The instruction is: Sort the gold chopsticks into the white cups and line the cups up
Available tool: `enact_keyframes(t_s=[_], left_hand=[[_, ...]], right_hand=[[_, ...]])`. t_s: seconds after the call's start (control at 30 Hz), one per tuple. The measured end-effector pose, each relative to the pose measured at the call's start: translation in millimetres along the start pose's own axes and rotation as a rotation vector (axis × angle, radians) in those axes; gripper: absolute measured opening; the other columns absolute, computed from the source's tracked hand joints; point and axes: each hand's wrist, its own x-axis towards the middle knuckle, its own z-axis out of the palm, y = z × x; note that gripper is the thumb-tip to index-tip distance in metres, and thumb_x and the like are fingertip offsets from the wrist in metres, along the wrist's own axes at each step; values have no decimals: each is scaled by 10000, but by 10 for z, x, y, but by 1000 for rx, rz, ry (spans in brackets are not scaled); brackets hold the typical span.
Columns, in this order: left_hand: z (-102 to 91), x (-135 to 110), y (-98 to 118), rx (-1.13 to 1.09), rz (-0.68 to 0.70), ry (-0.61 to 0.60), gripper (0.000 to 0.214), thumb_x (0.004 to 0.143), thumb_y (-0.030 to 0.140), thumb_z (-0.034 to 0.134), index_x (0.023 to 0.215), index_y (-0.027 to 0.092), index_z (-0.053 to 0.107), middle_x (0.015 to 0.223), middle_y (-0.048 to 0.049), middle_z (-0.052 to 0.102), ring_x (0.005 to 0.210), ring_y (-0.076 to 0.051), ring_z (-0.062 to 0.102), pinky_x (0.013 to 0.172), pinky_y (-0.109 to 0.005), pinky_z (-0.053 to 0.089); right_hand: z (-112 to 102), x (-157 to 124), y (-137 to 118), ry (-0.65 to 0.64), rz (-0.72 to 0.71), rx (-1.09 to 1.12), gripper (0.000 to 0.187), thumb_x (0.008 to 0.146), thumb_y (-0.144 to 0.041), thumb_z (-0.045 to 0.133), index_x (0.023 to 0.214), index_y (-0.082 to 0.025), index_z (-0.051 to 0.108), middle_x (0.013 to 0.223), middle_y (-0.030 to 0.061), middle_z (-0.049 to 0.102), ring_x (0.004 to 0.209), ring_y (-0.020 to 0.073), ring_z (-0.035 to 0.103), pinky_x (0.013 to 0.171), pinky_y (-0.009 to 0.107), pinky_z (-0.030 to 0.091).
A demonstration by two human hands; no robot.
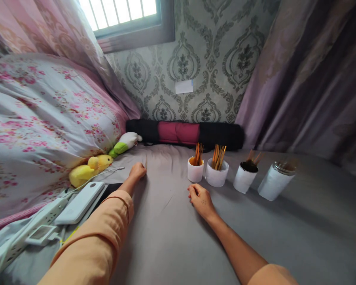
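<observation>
My left hand [137,171] is closed on a thin pale stick [146,163] that points upward from the fingers, above the grey sheet. My right hand [201,199] is closed too, its fingers curled and pinched, just in front of a white cup [195,173] with thin orange-brown sticks [199,154] standing in it. What the right fingers hold, if anything, is hidden. Beside that cup stands a wider white container [216,178] with more sticks. Farther right are a white-wrapped cup with a dark inside [245,181] and a white-wrapped jar [275,184], each with sticks showing above its rim.
A black and dark-red roll [178,132] lies along the wall. On the left are a yellow plush toy [90,170], a green-and-white plush toy [125,144], a white power bank [80,202], a power strip [32,229] with cables, and a floral-covered mound [53,111]. Curtains hang on both sides.
</observation>
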Motion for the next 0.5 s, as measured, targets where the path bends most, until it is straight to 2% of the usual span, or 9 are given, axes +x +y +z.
enact_keyframes(t_s=[0.23,0.5], left_hand=[[4,-13,27,14,-29,-3,215,641,148,545,843,144,618,851,-140,649,859,-237,598,669,-263,423],[-21,-39,59,10,-41,2,207,632,154,554,828,151,622,837,-134,651,852,-231,598,660,-253,419]], right_hand=[[8,7,20,3,-8,-8,314,822,-387,370,787,-173,597,588,10,592,469,101,524,462,196,368],[-1,-1,2,4,-8,-10,328,817,-388,371,782,-165,610,602,31,612,495,110,543,471,196,377]])
